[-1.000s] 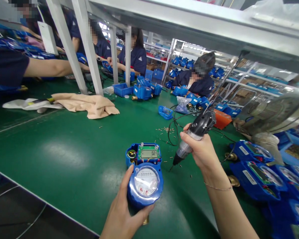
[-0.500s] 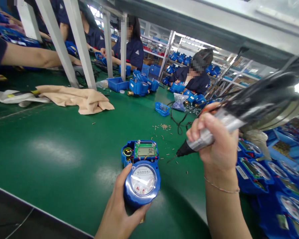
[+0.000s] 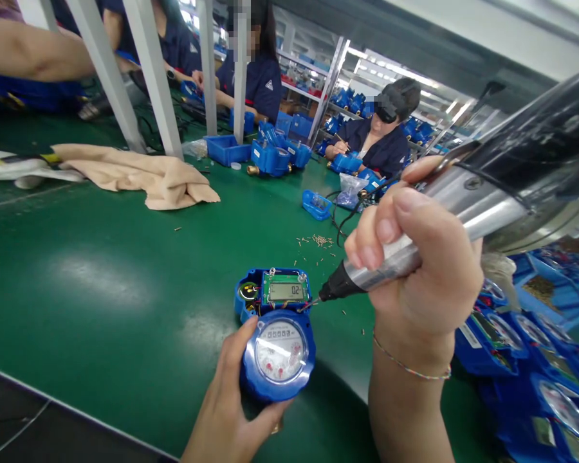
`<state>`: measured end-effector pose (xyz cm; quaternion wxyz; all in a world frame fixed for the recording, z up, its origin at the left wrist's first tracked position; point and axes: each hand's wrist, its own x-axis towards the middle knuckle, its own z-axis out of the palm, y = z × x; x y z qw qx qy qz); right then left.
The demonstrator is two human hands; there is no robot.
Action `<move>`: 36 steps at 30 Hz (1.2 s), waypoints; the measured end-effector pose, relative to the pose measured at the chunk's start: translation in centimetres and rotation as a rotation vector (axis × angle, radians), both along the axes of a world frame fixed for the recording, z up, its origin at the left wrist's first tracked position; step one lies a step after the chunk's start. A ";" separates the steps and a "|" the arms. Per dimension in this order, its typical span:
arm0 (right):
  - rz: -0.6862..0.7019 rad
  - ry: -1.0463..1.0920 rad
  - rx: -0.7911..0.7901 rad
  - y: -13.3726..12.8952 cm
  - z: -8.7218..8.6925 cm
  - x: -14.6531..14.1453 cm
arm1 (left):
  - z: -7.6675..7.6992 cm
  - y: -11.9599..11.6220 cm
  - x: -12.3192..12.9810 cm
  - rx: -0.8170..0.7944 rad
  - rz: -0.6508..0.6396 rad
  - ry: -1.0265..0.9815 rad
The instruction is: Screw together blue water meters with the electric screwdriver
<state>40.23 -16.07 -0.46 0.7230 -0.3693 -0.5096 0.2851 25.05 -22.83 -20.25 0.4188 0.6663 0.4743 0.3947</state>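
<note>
A blue water meter (image 3: 278,354) rests on the green table in the middle of the head view, its round dial facing up. Behind the dial, its open housing shows a circuit board with a small display (image 3: 285,292). My left hand (image 3: 236,392) is closed around the meter's left and near side. In my right hand (image 3: 415,257) I grip an electric screwdriver (image 3: 390,260), slanting down to the left. Its thin bit reaches the right corner of the open housing; whether it touches a screw there is too small to tell.
Loose screws (image 3: 321,241) lie scattered beyond the meter, near a small blue tray (image 3: 317,204). A beige cloth (image 3: 139,175) lies at the left. More blue meters (image 3: 492,344) crowd the right side. Metal posts (image 3: 154,77) stand at the back; several co-workers sit beyond.
My right hand has brought the screwdriver left, so its bit has gone from beside the meter to the housing's right corner. My left hand keeps its hold on the meter.
</note>
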 end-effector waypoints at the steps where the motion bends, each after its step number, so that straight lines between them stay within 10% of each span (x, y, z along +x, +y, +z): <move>1: -0.021 -0.008 -0.009 0.0 0.0 0.0 | 0.0 0.0 0.0 0.003 -0.002 0.003; 36: 0.092 -0.089 0.021 -0.2 -0.1 1.3 | 0.7 1.1 0.2 0.194 -0.052 0.023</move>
